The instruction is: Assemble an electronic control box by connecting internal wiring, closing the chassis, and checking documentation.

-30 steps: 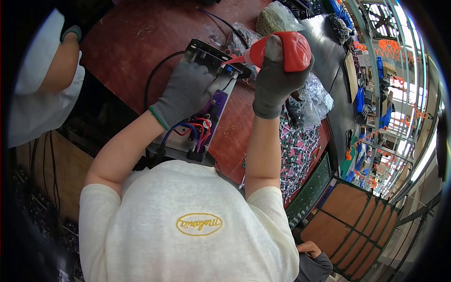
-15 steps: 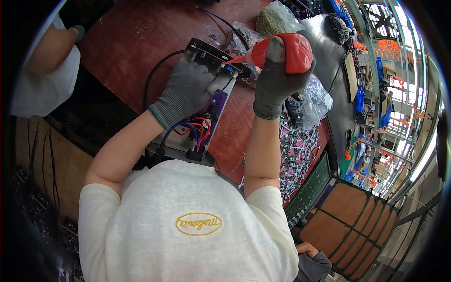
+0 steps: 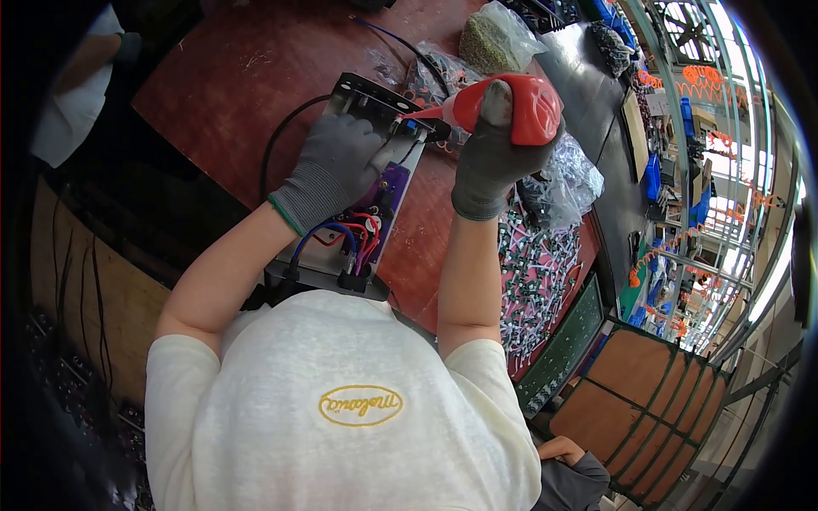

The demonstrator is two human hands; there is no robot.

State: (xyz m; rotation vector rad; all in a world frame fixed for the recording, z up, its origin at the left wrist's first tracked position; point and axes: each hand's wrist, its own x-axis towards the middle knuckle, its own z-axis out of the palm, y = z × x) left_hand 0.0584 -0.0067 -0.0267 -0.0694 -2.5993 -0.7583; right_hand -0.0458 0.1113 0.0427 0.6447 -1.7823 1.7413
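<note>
My right hand (image 3: 490, 175), in a grey glove, grips a red squeeze bottle (image 3: 538, 111) lying nearly on its side. Its thin pointed nozzle (image 3: 423, 113) reaches left to the end panel of an open metal housing (image 3: 399, 223), close to a small blue connector (image 3: 411, 125). My left hand (image 3: 335, 162), gloved too, rests over the housing with curled fingers. Whatever its fingertips hold is hidden. Inside the housing show a purple circuit board (image 3: 388, 192) and red and blue wires (image 3: 365, 232). A black cable (image 3: 271, 140) loops out on the left.
The housing lies on a red-brown tabletop (image 3: 230, 77). Clear plastic bags (image 3: 573, 183) and a bag of greenish grains (image 3: 492, 43) lie beyond my right hand. Many small wired parts (image 3: 537, 281) are heaped at right. Another person's sleeve (image 3: 72, 119) shows at far left.
My right hand and the bottle have shifted slightly down and left, bringing the nozzle tip a little nearer the connectors. My left hand stays in place. The person at left has moved back.
</note>
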